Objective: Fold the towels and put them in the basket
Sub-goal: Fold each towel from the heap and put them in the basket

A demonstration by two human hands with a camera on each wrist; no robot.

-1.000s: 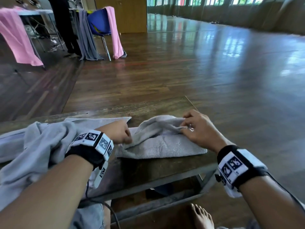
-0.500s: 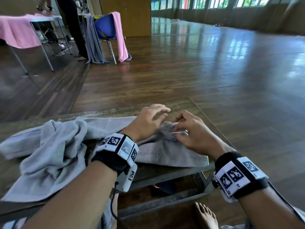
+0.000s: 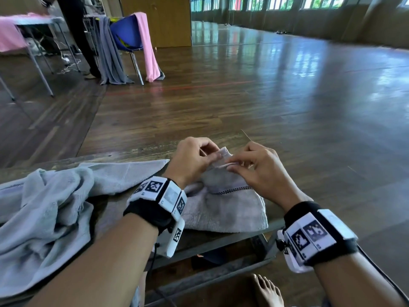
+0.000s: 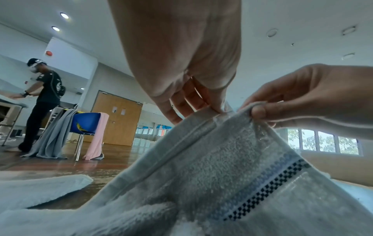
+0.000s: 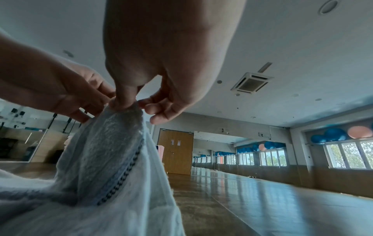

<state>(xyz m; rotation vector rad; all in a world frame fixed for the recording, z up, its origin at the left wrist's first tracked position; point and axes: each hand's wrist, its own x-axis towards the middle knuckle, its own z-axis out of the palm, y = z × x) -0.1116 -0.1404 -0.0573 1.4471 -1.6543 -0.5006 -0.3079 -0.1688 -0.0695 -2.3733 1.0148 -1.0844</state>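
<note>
A grey towel with a checked band lies on the right part of the wooden table. Its far edge is lifted off the rest. My left hand pinches that raised edge from the left. Right beside it, my right hand pinches the same edge between thumb and fingers. The two hands almost touch. A second, crumpled grey towel is heaped on the table's left part. No basket shows in any view.
The table's near edge and frame run under my wrists, a bare foot below. Far left stand a blue chair draped with grey and pink cloth, a table with pink cloth, and a person. Wooden floor beyond.
My left hand moved from the towel's left side to its far edge beside my right hand. Both hands have raised that edge off the table. The view has tilted up a little.
</note>
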